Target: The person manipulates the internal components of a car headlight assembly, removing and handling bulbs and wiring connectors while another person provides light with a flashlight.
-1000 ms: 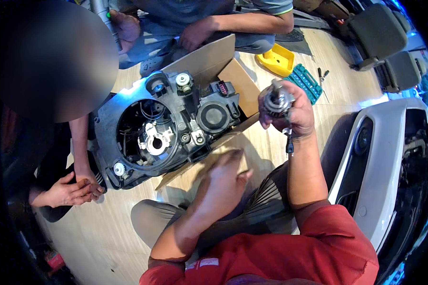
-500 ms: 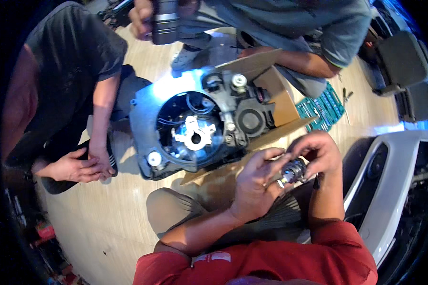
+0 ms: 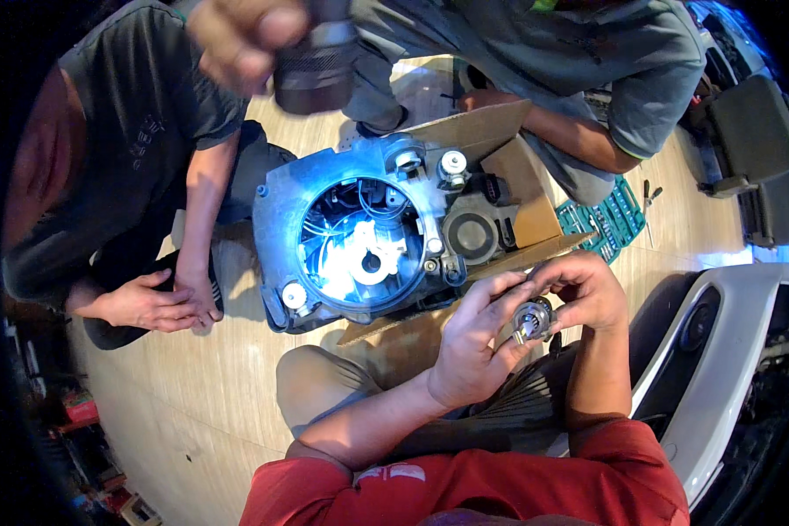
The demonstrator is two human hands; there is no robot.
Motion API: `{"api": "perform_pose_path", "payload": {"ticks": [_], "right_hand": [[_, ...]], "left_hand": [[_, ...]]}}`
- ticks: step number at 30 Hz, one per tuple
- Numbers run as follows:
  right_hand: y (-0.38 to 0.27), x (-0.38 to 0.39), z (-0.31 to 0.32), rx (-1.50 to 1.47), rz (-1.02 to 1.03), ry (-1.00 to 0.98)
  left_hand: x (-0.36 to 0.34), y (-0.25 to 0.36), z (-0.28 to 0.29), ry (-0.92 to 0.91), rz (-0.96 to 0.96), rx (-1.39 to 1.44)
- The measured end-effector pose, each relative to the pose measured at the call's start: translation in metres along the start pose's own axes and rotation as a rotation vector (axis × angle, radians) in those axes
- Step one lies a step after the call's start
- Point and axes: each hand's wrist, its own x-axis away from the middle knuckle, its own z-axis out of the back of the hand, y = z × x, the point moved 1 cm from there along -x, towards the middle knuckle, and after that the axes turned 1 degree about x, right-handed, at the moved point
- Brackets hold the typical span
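Note:
My left hand (image 3: 472,351) and my right hand (image 3: 592,298) are closed around a small round metal part (image 3: 532,320), like a bulb base, held low in front of the headlight housing. The large headlight housing (image 3: 285,206) rests in an opened cardboard box (image 3: 528,210), its round rear opening lit bright blue-white with a pale metal mount (image 3: 366,272) inside. A co-worker's hand (image 3: 237,44) grips a dark cylindrical flashlight (image 3: 314,79) over the housing, blurred at the top.
A seated person's folded hands (image 3: 153,307) are left of the housing. Another person's forearm (image 3: 587,140) lies behind the box. A teal socket set (image 3: 614,219) and screwdrivers (image 3: 649,206) are on the floor. A white bumper (image 3: 719,377) and grey seats (image 3: 745,131) stand at right.
My right hand has come down with the part and my left hand has risen to join it. The flashlight has moved lower over the housing, which is now more brightly lit.

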Motion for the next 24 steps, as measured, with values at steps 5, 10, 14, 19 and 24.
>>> {"api": "perform_pose_path", "payload": {"ticks": [5, 10, 14, 19, 24], "right_hand": [[0.005, -0.008, -0.002, -0.052, 0.055, -0.029], [0.003, -0.015, -0.006, -0.106, -0.005, -0.045], [0.001, -0.013, -0.003, -0.1, -0.105, 0.02], [-0.004, -0.009, 0.0, 0.08, -0.18, 0.054], [-0.013, -0.011, 0.007, 0.342, -0.209, -0.03]], "left_hand": [[0.001, -0.007, 0.0, 0.03, 0.018, 0.025], [0.005, -0.019, -0.003, 0.036, 0.114, 0.182], [0.006, -0.017, -0.014, 0.105, 0.369, 0.43], [0.005, -0.025, -0.019, 0.051, 0.601, 0.794], [0.003, -0.029, -0.022, 0.054, 0.573, 0.766]]}}
